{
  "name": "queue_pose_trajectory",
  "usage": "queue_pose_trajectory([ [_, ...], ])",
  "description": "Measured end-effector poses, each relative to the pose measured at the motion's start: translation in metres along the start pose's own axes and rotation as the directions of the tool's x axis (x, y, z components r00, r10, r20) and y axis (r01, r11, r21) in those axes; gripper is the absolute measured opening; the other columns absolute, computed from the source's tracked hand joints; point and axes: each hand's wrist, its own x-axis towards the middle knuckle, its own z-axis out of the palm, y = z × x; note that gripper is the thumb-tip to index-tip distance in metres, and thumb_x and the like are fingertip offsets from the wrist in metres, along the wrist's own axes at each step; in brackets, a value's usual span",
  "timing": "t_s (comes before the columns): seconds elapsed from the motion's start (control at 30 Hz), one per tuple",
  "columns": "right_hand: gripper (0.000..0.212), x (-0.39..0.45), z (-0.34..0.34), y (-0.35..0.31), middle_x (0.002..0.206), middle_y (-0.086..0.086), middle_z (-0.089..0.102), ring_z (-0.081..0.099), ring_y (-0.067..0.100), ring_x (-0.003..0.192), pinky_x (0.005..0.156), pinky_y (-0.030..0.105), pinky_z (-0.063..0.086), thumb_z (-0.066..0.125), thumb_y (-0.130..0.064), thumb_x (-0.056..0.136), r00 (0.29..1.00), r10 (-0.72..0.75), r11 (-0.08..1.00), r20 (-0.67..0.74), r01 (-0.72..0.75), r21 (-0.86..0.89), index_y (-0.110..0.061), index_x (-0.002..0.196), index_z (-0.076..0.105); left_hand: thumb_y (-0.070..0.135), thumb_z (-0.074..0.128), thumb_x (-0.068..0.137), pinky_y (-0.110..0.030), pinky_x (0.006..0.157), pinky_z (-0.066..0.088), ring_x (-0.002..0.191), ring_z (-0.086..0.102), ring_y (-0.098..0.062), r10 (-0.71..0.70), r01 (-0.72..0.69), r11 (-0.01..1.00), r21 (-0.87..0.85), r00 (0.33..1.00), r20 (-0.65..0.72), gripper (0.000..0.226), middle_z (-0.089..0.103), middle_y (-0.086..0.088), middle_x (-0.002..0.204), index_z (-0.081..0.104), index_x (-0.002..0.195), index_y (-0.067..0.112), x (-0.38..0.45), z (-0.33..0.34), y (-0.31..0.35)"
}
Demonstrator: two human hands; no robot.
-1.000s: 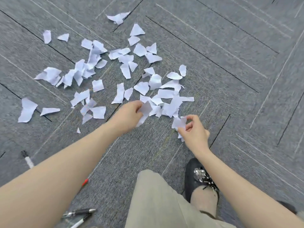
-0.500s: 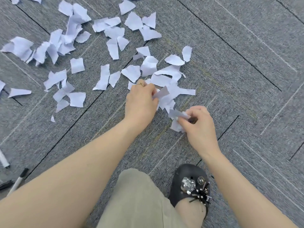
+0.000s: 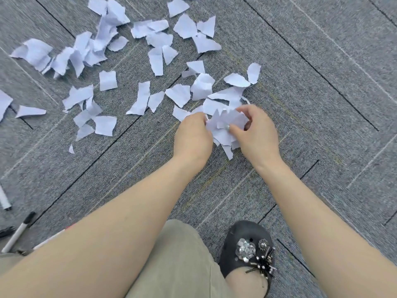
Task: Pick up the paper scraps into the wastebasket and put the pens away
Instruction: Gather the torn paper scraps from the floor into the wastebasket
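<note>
Several torn white paper scraps (image 3: 139,97) lie scattered over the grey carpet, mostly to the upper left. My left hand (image 3: 192,136) and my right hand (image 3: 256,134) sit close together, both closed on one bunch of scraps (image 3: 225,125) held between them just above the floor. At the left edge lie pens: a white one with a black cap (image 3: 18,232) and another white pen (image 3: 4,200). No wastebasket is in view.
My black shoe with silver ornaments (image 3: 247,252) is planted on the carpet below my right hand. My knee in khaki trousers (image 3: 176,265) fills the lower middle. Bare carpet (image 3: 322,72) stretches to the right.
My hands have come together, merging their separate scraps into one bunch. The view has shifted closer and down, so the scattered scraps sit higher in the frame.
</note>
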Motion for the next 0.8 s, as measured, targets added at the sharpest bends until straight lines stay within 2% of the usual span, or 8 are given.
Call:
queue_pose_trajectory([
  [0.07,0.025,0.003,0.000,0.001,0.106,0.002,0.055,0.051,0.025,0.100,0.091,0.042,0.042,0.067,-0.025,0.080,0.998,-0.055,0.993,-0.006,0.054,-0.105,-0.018,0.104,0.061,0.004,0.051,0.084,-0.036,0.066,0.035,0.079,0.047,-0.033,0.002,-0.002,0.998,0.066,1.000,-0.004,0.025,0.051,-0.009,0.078,0.039,0.064,0.013,-0.002,-0.002,0.000],
  [0.17,0.014,0.007,-0.004,0.000,0.107,0.001,0.052,0.046,0.023,0.102,0.090,0.037,0.038,0.066,-0.025,0.081,0.994,-0.108,0.982,-0.001,0.106,-0.154,-0.019,0.092,0.059,0.015,0.055,0.086,-0.037,0.088,0.036,0.104,0.047,-0.030,0.010,0.000,0.989,0.151,0.998,-0.067,0.004,0.052,-0.009,0.110,0.057,0.082,0.014,-0.004,-0.003,-0.002],
  [0.3,0.010,0.011,-0.006,-0.006,0.075,-0.004,0.054,0.048,0.015,0.070,0.064,0.033,0.038,0.059,-0.022,0.085,0.993,-0.097,0.993,0.068,0.092,0.067,-0.016,0.078,0.056,0.020,0.055,0.089,-0.037,0.101,0.028,0.123,0.035,-0.024,-0.064,0.076,0.995,0.072,0.985,-0.161,0.009,0.044,-0.003,0.130,0.061,0.094,0.016,0.000,-0.008,-0.008],
  [0.43,0.010,0.024,-0.003,-0.016,0.066,-0.010,0.049,0.041,0.007,0.059,0.056,0.024,0.033,0.060,-0.016,0.084,0.999,-0.046,0.973,0.005,0.043,0.228,-0.020,0.077,0.054,0.013,0.052,0.091,-0.026,0.088,0.029,0.120,0.037,-0.026,-0.128,0.110,0.988,-0.109,0.977,-0.171,0.010,0.042,-0.008,0.129,0.059,0.097,0.009,0.007,-0.017,-0.009],
  [0.53,0.017,0.040,-0.003,-0.025,0.078,-0.008,0.056,0.049,0.009,0.065,0.065,0.027,0.041,0.062,-0.016,0.082,0.997,-0.020,0.963,-0.071,0.038,0.265,-0.023,0.095,0.053,0.008,0.050,0.090,-0.027,0.086,0.032,0.114,0.042,-0.030,-0.136,0.118,0.987,-0.108,0.974,-0.181,0.009,0.042,-0.013,0.125,0.057,0.096,0.005,0.012,-0.023,-0.011],
  [0.67,0.042,0.059,-0.006,-0.031,0.092,-0.009,0.055,0.053,0.016,0.091,0.094,0.039,0.039,0.062,-0.020,0.083,0.993,-0.072,0.997,-0.097,0.073,0.001,-0.022,0.124,0.052,0.002,0.049,0.087,-0.034,0.079,0.039,0.091,0.047,-0.031,-0.093,0.084,0.994,-0.067,0.982,-0.164,0.006,0.041,-0.014,0.120,0.050,0.090,0.006,0.016,-0.022,-0.012],
  [0.73,0.043,0.067,-0.007,-0.030,0.116,0.002,0.054,0.046,0.024,0.113,0.099,0.038,0.031,0.063,-0.028,0.081,0.991,-0.074,0.980,-0.114,0.051,-0.191,-0.023,0.123,0.054,0.000,0.049,0.086,-0.036,0.076,0.040,0.087,0.047,-0.031,-0.077,0.069,0.996,-0.053,0.985,-0.154,0.010,0.040,-0.014,0.120,0.050,0.094,0.005,0.016,-0.020,-0.012],
  [0.8,0.041,0.073,-0.010,-0.030,0.127,0.004,0.045,0.037,0.026,0.123,0.101,0.038,0.025,0.065,-0.034,0.078,0.991,-0.067,0.954,-0.115,0.030,-0.298,-0.023,0.117,0.056,0.000,0.048,0.085,-0.039,0.077,0.041,0.093,0.049,-0.034,-0.079,0.074,0.996,-0.043,0.986,-0.144,0.019,0.042,-0.015,0.121,0.048,0.104,0.003,0.017,-0.019,-0.011],
])
